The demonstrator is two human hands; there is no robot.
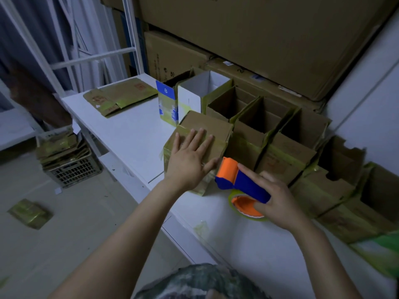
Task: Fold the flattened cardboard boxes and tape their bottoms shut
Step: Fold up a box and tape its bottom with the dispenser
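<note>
Left hand (pixel 190 156) spread flat on the upturned box (pixel 203 134) at the bench (pixel 133 134) edge; right hand (pixel 278 197) grips the tape dispenser (pixel 241 182) beside it. Ease off and the flaps could spring, wrinkling the tape.

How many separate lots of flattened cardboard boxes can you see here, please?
3: a pile at the white table's far end, a stack in the mesh crate on the floor, and a loose one on the floor, nearer left. Others may be hidden.
</note>
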